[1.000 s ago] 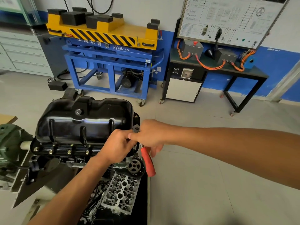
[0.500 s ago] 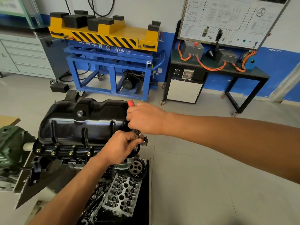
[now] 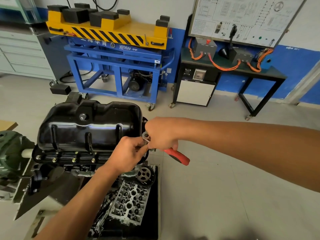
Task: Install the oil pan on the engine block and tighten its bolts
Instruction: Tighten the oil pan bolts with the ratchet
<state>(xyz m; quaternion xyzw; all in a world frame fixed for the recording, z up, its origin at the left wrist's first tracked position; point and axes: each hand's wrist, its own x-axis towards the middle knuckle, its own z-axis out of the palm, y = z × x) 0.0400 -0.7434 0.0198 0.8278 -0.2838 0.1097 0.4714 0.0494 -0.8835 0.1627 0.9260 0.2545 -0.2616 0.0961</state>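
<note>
The right hand (image 3: 161, 134) is clenched round the ratchet (image 3: 176, 155), whose red handle now points down and out to that hand's right. Half a second ago it stood above the knuckles, so one swing has just been made. The left hand (image 3: 129, 153), touching it from below, pinches the ratchet's head to steady it on a corner bolt that is itself hidden. The oil pan (image 3: 90, 123) sits on the engine block (image 3: 76, 168) just left of both hands, with a row of bolts (image 3: 74, 160) already in its flange; tightening seems underway, not finished. Below the left hand lies a cylinder head (image 3: 129, 205). Beyond the hands, across the grey floor (image 3: 216, 187), are a blue stand (image 3: 112, 66) and a desk (image 3: 273, 71) bearing a wiring board (image 3: 242, 18).
</note>
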